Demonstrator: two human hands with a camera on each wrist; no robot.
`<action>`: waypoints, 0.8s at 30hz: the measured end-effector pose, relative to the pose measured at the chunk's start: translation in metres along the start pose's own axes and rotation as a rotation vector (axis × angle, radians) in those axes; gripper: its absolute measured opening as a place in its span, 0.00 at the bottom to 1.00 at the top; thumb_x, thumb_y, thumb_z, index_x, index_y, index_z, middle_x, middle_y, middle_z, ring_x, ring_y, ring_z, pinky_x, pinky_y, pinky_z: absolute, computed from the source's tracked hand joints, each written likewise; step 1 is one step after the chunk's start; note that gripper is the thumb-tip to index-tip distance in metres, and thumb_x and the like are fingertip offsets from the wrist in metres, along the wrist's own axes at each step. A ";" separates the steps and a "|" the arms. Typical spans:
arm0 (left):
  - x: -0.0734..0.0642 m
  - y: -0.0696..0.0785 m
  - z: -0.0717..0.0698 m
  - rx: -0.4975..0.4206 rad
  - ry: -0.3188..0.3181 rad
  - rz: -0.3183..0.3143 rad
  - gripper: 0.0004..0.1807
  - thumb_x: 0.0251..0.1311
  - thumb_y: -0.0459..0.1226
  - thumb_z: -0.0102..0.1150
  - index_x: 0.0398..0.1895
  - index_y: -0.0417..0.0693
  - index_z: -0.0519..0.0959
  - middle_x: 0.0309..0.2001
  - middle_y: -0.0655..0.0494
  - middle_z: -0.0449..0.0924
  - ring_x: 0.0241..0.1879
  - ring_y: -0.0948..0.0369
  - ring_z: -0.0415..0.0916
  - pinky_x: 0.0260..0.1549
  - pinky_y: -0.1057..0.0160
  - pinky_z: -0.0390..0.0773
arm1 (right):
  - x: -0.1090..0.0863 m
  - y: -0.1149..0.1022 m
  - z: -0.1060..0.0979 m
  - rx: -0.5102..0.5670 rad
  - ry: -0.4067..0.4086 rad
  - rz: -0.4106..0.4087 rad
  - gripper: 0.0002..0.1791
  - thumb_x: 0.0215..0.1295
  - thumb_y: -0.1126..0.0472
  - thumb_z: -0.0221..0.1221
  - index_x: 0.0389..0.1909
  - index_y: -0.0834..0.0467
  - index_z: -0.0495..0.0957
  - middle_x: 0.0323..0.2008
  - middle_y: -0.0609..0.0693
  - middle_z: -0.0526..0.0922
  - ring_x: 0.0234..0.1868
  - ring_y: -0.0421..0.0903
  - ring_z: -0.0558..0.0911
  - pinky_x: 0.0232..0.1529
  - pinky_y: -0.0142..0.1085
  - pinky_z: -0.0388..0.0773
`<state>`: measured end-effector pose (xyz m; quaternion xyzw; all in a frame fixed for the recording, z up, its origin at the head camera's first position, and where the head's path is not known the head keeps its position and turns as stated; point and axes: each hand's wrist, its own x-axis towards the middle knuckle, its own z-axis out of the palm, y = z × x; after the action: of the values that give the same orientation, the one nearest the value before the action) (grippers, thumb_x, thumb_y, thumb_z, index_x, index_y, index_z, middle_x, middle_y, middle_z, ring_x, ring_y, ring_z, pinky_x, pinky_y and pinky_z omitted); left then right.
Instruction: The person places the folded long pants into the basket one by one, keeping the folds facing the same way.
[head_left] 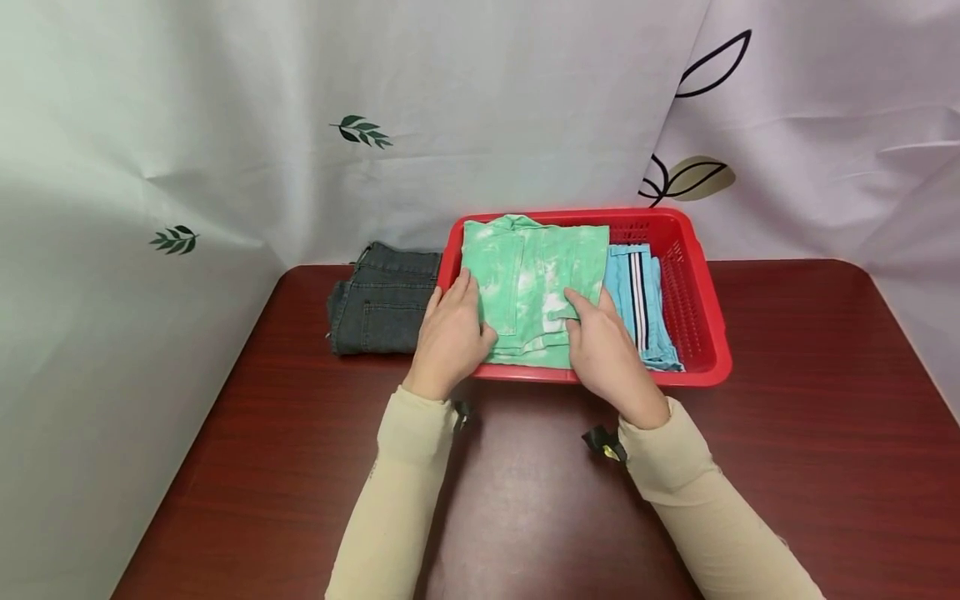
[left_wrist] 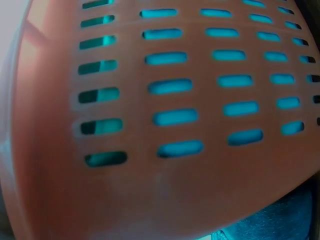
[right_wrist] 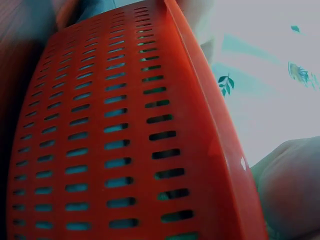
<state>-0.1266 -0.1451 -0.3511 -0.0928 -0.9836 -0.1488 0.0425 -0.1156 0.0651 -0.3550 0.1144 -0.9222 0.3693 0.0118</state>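
A folded green-and-white tie-dye garment (head_left: 540, 258) lies in the red plastic basket (head_left: 712, 358), overlapping its left rim. My left hand (head_left: 450, 337) rests on the garment's left edge, fingers extended and thumb on the cloth. Near its right edge, my right hand (head_left: 606, 350) pinches a fold between thumb and finger. Folded light blue clothing (head_left: 656, 312) with a striped band sits beside it, partly covered. In the right wrist view, part of my right hand (right_wrist: 290, 187) shows past the basket rim; the left wrist view holds only the slotted basket wall (left_wrist: 165, 190) and cloth behind it.
Folded dark grey jeans (head_left: 393, 304) lie on the brown table (head_left: 525, 517), against the basket's left side. A white curtain (head_left: 225, 108) with leaf prints hangs behind the table and along its left.
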 end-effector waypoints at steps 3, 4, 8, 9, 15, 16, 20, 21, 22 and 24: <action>0.000 0.000 0.001 0.017 -0.013 0.001 0.37 0.63 0.35 0.55 0.75 0.32 0.59 0.77 0.41 0.54 0.77 0.53 0.51 0.75 0.48 0.44 | 0.000 0.001 0.001 -0.007 -0.003 -0.004 0.26 0.75 0.67 0.50 0.72 0.67 0.65 0.73 0.70 0.56 0.71 0.62 0.64 0.66 0.56 0.67; 0.000 -0.001 0.001 0.023 -0.021 0.001 0.37 0.63 0.36 0.54 0.75 0.32 0.59 0.77 0.41 0.53 0.77 0.53 0.50 0.75 0.48 0.43 | 0.000 0.001 0.001 -0.009 -0.005 -0.003 0.26 0.75 0.67 0.50 0.72 0.67 0.65 0.73 0.70 0.56 0.71 0.62 0.64 0.65 0.56 0.68; 0.000 -0.002 0.000 0.036 -0.049 0.000 0.37 0.64 0.36 0.53 0.75 0.33 0.58 0.78 0.42 0.52 0.78 0.54 0.48 0.75 0.49 0.41 | 0.000 0.001 0.001 -0.026 -0.013 0.006 0.26 0.75 0.66 0.49 0.72 0.67 0.65 0.73 0.70 0.55 0.72 0.62 0.63 0.65 0.56 0.68; 0.000 -0.002 0.000 0.037 -0.056 -0.001 0.37 0.65 0.37 0.53 0.75 0.33 0.58 0.78 0.42 0.52 0.78 0.54 0.48 0.75 0.49 0.40 | 0.000 0.001 0.001 -0.031 -0.015 0.012 0.26 0.75 0.66 0.49 0.71 0.67 0.66 0.73 0.71 0.53 0.72 0.62 0.62 0.66 0.57 0.67; 0.000 -0.003 0.000 0.038 -0.073 0.006 0.37 0.64 0.37 0.50 0.76 0.33 0.58 0.78 0.43 0.52 0.78 0.55 0.48 0.75 0.49 0.39 | -0.002 -0.001 0.002 -0.046 0.000 0.053 0.24 0.75 0.66 0.49 0.69 0.68 0.69 0.76 0.74 0.36 0.77 0.68 0.47 0.69 0.60 0.60; 0.000 -0.003 0.000 0.037 -0.076 0.007 0.37 0.64 0.37 0.50 0.76 0.34 0.57 0.78 0.43 0.52 0.78 0.55 0.48 0.75 0.49 0.39 | -0.002 -0.001 0.002 -0.049 0.013 0.049 0.23 0.75 0.67 0.49 0.68 0.68 0.70 0.76 0.74 0.36 0.77 0.68 0.46 0.69 0.61 0.59; 0.001 -0.003 0.000 0.033 -0.082 0.010 0.36 0.64 0.37 0.50 0.76 0.35 0.59 0.78 0.44 0.52 0.78 0.55 0.47 0.75 0.49 0.38 | -0.003 0.000 0.003 -0.075 0.089 -0.005 0.21 0.71 0.69 0.53 0.63 0.71 0.74 0.77 0.71 0.38 0.77 0.69 0.41 0.69 0.63 0.57; 0.001 -0.003 0.000 0.032 -0.081 0.010 0.36 0.64 0.36 0.50 0.76 0.37 0.60 0.78 0.44 0.52 0.78 0.55 0.47 0.75 0.48 0.38 | -0.003 0.001 0.003 -0.085 0.111 -0.023 0.21 0.70 0.69 0.54 0.62 0.72 0.75 0.78 0.70 0.40 0.77 0.68 0.40 0.70 0.63 0.55; 0.001 -0.003 0.000 0.033 -0.078 0.012 0.35 0.64 0.36 0.49 0.76 0.38 0.60 0.78 0.44 0.53 0.78 0.55 0.47 0.75 0.48 0.39 | -0.003 0.001 0.004 -0.098 0.128 -0.042 0.20 0.69 0.70 0.55 0.60 0.72 0.76 0.77 0.70 0.42 0.78 0.67 0.40 0.71 0.62 0.53; 0.001 -0.002 0.001 0.036 -0.073 0.013 0.34 0.64 0.36 0.50 0.76 0.40 0.62 0.78 0.44 0.53 0.78 0.54 0.46 0.75 0.47 0.39 | -0.003 0.001 0.004 -0.121 0.151 -0.077 0.19 0.68 0.71 0.56 0.58 0.72 0.78 0.77 0.70 0.47 0.78 0.66 0.41 0.73 0.60 0.49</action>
<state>-0.1276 -0.1467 -0.3524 -0.1038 -0.9864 -0.1272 0.0092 -0.1127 0.0636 -0.3588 0.1205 -0.9342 0.3199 0.1021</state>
